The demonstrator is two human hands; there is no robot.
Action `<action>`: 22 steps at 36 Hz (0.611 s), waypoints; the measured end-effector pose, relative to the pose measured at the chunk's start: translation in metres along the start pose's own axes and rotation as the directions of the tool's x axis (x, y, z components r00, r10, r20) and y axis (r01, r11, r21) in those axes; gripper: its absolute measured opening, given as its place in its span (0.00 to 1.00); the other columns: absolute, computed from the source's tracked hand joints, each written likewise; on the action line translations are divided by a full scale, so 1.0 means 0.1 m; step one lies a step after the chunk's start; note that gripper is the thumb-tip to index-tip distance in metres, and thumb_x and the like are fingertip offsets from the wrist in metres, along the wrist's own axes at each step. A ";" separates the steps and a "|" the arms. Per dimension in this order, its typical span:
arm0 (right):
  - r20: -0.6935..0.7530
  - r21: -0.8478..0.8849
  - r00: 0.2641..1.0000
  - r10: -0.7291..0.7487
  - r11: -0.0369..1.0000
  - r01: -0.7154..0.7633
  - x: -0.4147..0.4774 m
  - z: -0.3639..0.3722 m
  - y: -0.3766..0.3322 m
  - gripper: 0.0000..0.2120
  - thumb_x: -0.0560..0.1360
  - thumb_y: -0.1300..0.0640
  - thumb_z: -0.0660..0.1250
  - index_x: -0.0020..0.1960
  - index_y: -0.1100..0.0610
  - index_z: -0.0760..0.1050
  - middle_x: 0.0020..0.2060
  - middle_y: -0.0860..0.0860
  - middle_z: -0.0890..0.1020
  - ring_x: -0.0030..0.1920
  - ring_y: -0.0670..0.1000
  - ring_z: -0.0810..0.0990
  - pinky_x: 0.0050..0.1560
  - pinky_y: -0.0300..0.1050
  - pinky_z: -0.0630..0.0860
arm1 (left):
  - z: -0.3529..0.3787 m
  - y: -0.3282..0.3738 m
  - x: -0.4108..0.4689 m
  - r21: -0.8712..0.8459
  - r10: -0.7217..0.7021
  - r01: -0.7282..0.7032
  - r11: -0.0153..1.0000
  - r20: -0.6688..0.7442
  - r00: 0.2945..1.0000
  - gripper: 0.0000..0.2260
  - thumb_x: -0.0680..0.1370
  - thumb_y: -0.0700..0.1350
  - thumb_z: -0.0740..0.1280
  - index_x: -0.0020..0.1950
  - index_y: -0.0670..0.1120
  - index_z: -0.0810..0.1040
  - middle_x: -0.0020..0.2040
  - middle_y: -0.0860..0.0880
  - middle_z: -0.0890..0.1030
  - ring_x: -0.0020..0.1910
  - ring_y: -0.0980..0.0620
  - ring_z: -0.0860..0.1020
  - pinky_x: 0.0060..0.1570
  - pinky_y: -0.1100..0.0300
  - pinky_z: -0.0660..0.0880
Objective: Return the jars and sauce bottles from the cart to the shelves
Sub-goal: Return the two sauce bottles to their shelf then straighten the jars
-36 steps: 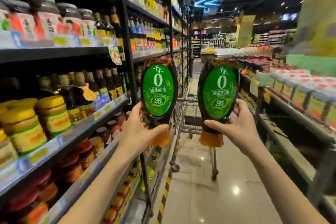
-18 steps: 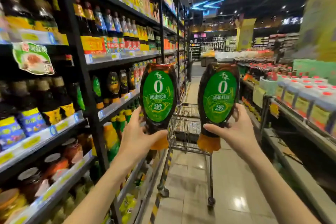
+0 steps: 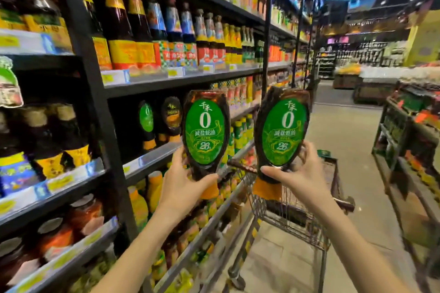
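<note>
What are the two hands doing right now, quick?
Left hand: holding the left sauce bottle, cap down.
Right hand: holding the right sauce bottle, cap down.

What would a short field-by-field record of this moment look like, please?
left hand: holds left sauce bottle near its neck, cap down
right hand: holds right sauce bottle, cap down
labels: green ovals, facing the camera
matching bottle: on the shelf to the left
cart: in the aisle behind the bottles
</note>
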State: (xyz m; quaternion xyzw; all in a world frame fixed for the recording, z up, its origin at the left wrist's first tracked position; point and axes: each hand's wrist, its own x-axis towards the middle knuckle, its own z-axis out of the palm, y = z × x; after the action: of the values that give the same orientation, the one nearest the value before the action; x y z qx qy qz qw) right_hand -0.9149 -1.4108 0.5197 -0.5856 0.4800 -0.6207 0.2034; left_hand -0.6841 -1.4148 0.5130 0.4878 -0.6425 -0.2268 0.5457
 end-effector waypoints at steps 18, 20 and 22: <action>0.360 0.215 0.919 -0.163 0.973 0.089 1.69 1.69 0.78 0.38 0.58 0.61 0.81 0.62 0.57 0.64 0.53 0.45 0.76 0.55 0.38 0.78 0.52 0.32 0.77 | -0.29 -0.95 1.41 0.131 -0.048 0.095 0.987 -0.325 0.945 0.40 0.64 0.49 0.78 0.69 0.58 0.59 0.58 0.61 0.76 0.60 0.54 0.76 0.60 0.47 0.75; 0.377 0.240 0.908 -0.184 0.966 0.096 1.77 1.86 0.80 0.40 0.58 0.58 0.81 0.63 0.57 0.64 0.56 0.48 0.77 0.58 0.45 0.77 0.58 0.43 0.77 | -0.35 -1.02 1.47 0.146 -0.055 0.116 0.982 -0.370 0.927 0.40 0.63 0.52 0.77 0.69 0.60 0.58 0.59 0.65 0.74 0.61 0.54 0.76 0.61 0.46 0.74; 0.394 0.282 0.895 -0.211 0.954 0.101 1.85 2.04 0.82 0.40 0.59 0.58 0.81 0.65 0.57 0.63 0.56 0.47 0.76 0.57 0.38 0.76 0.56 0.36 0.76 | -0.41 -1.09 1.52 0.175 -0.054 0.137 0.975 -0.411 0.910 0.41 0.65 0.52 0.77 0.71 0.59 0.56 0.61 0.62 0.73 0.63 0.53 0.74 0.63 0.46 0.72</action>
State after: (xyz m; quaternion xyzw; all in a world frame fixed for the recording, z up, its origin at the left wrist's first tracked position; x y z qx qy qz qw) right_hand -0.7951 -1.6718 0.5195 -0.7111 0.2923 -0.5511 0.3243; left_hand -0.5945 -1.5838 0.5082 0.6074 -0.5107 -0.0821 0.6029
